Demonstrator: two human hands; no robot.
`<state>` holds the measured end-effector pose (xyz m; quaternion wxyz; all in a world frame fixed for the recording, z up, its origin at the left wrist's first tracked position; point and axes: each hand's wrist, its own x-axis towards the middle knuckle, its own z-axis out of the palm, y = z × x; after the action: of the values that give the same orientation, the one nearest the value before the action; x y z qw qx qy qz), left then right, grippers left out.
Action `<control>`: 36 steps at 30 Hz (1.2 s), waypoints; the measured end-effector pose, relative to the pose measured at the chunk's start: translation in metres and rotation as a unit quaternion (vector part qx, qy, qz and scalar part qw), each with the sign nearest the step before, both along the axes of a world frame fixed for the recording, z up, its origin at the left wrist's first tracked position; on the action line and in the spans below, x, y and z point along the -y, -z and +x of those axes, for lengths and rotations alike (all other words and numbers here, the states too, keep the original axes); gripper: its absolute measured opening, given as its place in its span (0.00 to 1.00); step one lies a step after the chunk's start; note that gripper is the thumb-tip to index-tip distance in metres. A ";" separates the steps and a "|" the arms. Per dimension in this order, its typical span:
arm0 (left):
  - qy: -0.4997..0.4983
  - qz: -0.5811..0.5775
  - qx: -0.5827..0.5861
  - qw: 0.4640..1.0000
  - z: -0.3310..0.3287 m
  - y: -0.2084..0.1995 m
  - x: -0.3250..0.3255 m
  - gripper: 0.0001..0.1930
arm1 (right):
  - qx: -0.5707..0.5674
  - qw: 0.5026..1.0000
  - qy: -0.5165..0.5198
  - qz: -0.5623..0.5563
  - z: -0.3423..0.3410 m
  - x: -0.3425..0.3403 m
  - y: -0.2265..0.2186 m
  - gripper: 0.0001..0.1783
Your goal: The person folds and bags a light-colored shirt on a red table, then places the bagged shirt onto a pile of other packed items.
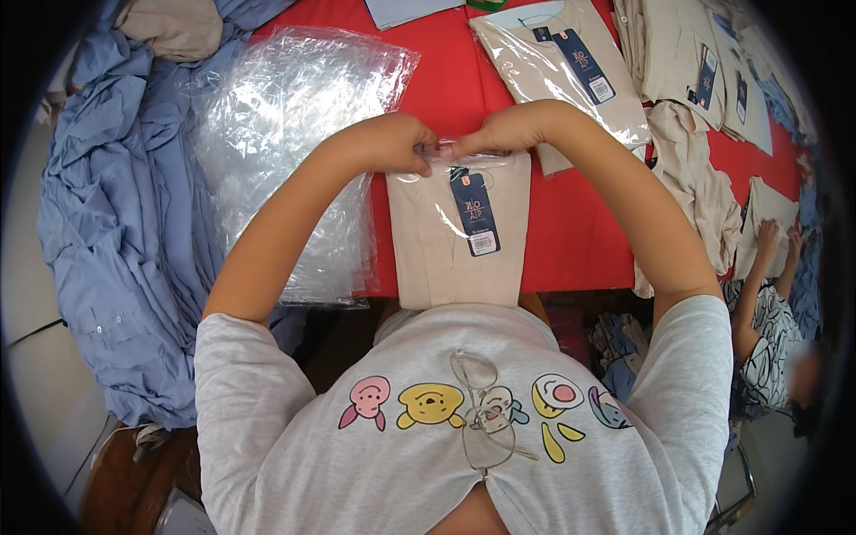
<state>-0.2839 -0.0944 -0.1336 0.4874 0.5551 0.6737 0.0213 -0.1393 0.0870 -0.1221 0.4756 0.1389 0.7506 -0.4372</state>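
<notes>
A folded beige garment (426,241) lies in front of me at the table's near edge, inside a clear plastic bag whose sheen shows over it. A dark blue hang tag (473,212) on a thin cord rests on its front. At the garment's far end my left hand (403,145) is closed, its fingers pinching the bag's edge. Right beside it, my right hand (508,129) grips the same edge, thumb pointing left. Both hands' fingertips nearly meet, and some are hidden behind the plastic.
Left of the garment lies a stack of clear plastic bags (285,169). Blue shirts (134,232) heap at the far left. Another bagged beige garment (535,67) lies at the back right on the red tablecloth (571,241). A co-worker (767,312) handles a beige garment at the far right.
</notes>
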 end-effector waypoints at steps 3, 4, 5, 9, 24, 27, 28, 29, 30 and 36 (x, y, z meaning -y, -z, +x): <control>-0.004 0.031 -0.022 0.999 0.005 0.013 0.006 0.20 | 0.001 0.988 -0.124 0.093 0.002 0.008 -0.014 0.43; -0.007 0.044 -0.033 0.998 0.008 0.013 0.006 0.19 | -0.010 0.980 -0.156 0.119 0.001 0.006 -0.011 0.39; -0.021 0.039 -0.049 0.998 0.010 0.013 0.007 0.20 | -0.022 0.971 -0.188 0.146 0.000 0.001 -0.003 0.35; -0.142 0.213 -0.102 0.961 0.021 0.003 0.025 0.24 | -0.260 0.948 0.022 0.180 0.031 -0.013 0.012 0.23; -0.175 0.311 -0.169 0.919 0.178 0.061 0.116 0.44 | -0.449 0.832 0.095 0.311 0.171 0.139 0.070 0.39; -0.173 0.318 -0.173 0.916 0.178 0.055 0.115 0.43 | -0.468 0.825 0.098 0.303 0.172 0.134 0.072 0.38; -0.174 0.321 -0.172 0.915 0.178 0.053 0.114 0.43 | -0.478 0.821 0.102 0.295 0.172 0.132 0.073 0.37; -0.181 0.310 -0.162 0.919 0.174 0.051 0.113 0.42 | -0.489 0.817 0.105 0.286 0.172 0.128 0.073 0.36; -0.186 0.296 -0.150 0.925 0.166 0.046 0.111 0.41 | -0.508 0.805 0.137 0.274 0.171 0.122 0.069 0.34; -0.269 0.311 -0.257 0.875 0.132 0.071 0.075 0.37 | -0.551 0.767 0.220 0.245 0.139 0.071 0.061 0.24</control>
<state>-0.1514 -0.1697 -0.2047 0.0751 0.4611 0.8573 0.2164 -0.0001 0.0156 -0.1836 -0.1788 0.1474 0.9141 -0.3328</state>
